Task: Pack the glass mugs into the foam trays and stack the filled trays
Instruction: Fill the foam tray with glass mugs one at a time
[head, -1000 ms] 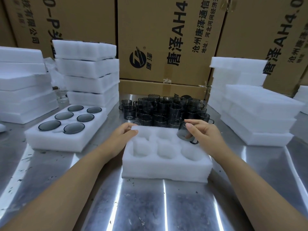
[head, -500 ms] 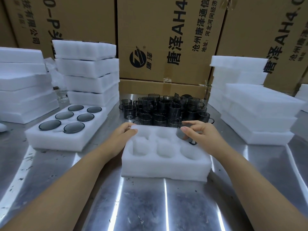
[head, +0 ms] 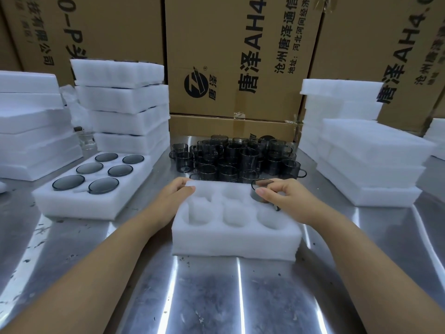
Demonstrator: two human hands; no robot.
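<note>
Glass mug: dark smoked glass, upright, at the far right cavity of the foam tray. Its rim stands above the foam, and I cannot tell how deep its bottom sits.
Right hand: it holds the glass mug, with the thumb on the near side of the wall and the fingers curled over the rim. A part of the handle shows under the hand.
Foam tray: white, 6 cavities in 2 rows of 3, lying on the table directly in front of the person. The 5 other cavities show only white foam.
Left hand: it holds the far left corner of the foam tray, thumb on top, fingers curled over the far edge.
Loose mugs: a dense group of the same dark mugs on the table, just behind the foam tray.
Filled tray: left of the foam tray and apart from it, with 6 dark mugs sunk in its cavities.
Tray stack: several white trays piled just behind the filled tray.
Foam piles: 1 at the far left, others at the right.
Cardboard boxes: brown, with black printed characters, standing behind everything.
Table: shiny metal with small dark specks.
</note>
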